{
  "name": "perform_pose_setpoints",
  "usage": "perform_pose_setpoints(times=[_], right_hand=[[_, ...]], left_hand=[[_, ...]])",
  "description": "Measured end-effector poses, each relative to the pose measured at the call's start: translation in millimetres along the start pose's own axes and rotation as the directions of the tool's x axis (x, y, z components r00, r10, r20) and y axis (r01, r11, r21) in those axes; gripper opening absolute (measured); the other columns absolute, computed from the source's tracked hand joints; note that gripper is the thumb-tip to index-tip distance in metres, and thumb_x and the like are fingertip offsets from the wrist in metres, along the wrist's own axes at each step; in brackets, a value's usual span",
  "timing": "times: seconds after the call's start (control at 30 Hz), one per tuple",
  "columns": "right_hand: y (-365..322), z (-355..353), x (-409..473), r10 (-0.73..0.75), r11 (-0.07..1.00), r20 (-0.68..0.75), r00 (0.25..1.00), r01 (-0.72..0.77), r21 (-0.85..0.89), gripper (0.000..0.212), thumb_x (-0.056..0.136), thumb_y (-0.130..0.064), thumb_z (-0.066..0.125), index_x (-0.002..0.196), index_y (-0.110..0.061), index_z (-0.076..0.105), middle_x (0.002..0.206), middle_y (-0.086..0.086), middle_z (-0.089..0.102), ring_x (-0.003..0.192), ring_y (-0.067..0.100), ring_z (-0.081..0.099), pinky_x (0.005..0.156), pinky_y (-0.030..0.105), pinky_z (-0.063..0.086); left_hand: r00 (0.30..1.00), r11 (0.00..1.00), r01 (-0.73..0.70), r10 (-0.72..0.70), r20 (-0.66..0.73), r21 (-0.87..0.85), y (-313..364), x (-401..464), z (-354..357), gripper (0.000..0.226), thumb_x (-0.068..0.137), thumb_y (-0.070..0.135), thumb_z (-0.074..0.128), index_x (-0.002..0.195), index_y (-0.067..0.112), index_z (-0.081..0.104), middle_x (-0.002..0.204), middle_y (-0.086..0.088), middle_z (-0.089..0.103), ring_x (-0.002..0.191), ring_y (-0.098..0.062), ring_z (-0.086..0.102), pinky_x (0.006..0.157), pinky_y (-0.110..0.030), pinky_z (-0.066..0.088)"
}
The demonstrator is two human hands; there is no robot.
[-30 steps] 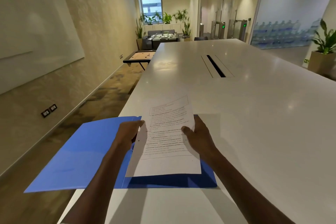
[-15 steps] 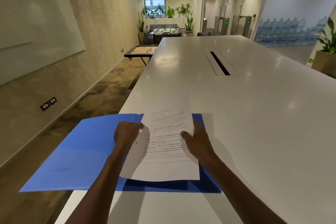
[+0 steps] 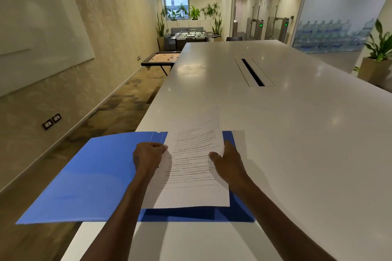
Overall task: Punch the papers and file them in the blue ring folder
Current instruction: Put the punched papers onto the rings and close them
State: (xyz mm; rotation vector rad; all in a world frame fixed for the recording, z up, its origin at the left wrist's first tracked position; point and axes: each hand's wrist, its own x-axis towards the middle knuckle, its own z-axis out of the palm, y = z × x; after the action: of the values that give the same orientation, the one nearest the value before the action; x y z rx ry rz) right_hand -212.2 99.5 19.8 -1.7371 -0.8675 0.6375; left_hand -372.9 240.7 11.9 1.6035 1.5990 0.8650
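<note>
Papers (image 3: 195, 167) sit in both hands above the open blue ring folder (image 3: 91, 178), which lies at the near left corner of the surface (image 3: 297, 133) with its left cover hanging out past the left edge. The left hand (image 3: 148, 157) pinches the sheets at their left margin, fingers curled round the edge. The right hand (image 3: 228, 164) holds the right margin with the thumb on the printed face and the fingers behind. Each grip is closed on the paper, neither empty. The stack is slightly tilted, its far end raised over the far edge of the folder and its near end low over the right cover.

A small dark mark shows near the left margin by the left hand; it may be a punched hole, but it is too small to be sure. The rings themselves are hidden under the sheets and the hand, and no punch is in view.

The step in hand looks like seating the sheets on the rings. To do it well, the left margin should be squared with the folder's spine first, so all sheets line up as one. The left grip is best kept light and close to the holes, guiding them down, while the right hand only steadies the far side and keeps the pages flat. Pulling sideways risks tearing the holes. The overhanging cover could tip or slide under pressure, so any downward push belongs over the part resting on the surface.
</note>
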Motion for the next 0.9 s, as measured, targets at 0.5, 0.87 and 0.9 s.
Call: perform_pose_setpoints(times=[0.5,0.87,0.9], right_hand=[[5,1,1,0.018,0.998,-0.014,1.000,-0.019,-0.064,0.025,0.095,-0.012,0.054,0.119,-0.010,0.047,0.125,0.003,0.060,0.088,0.006,0.051,0.049,0.010,0.039],[8,0,2,-0.003,0.997,-0.006,1.000,0.003,-0.075,0.025,0.095,-0.013,0.054,0.119,-0.010,0.047,0.125,0.003,0.060,0.079,0.001,0.051,0.047,0.009,0.042],[8,0,3,-0.006,0.997,-0.003,1.000,0.006,-0.080,0.026,0.095,-0.013,0.054,0.120,-0.010,0.047,0.125,0.003,0.060,0.082,0.002,0.051,0.047,0.010,0.041]], left_hand=[[0.919,0.960,-0.119,0.010,0.395,0.252,-1,5,-38,0.017,0.085,0.024,0.072,0.093,0.009,0.075,0.085,-0.003,0.070,0.071,-0.013,0.063,0.054,-0.020,0.043],[0.823,0.946,-0.028,-0.161,0.544,0.323,6,6,-57,0.019,0.083,0.020,0.073,0.099,0.009,0.074,0.089,0.001,0.066,0.083,-0.013,0.060,0.083,-0.030,0.045],[0.825,0.947,-0.020,-0.165,0.540,0.320,6,6,-56,0.020,0.083,0.019,0.073,0.099,0.008,0.074,0.088,0.000,0.066,0.082,-0.014,0.059,0.083,-0.030,0.045]])
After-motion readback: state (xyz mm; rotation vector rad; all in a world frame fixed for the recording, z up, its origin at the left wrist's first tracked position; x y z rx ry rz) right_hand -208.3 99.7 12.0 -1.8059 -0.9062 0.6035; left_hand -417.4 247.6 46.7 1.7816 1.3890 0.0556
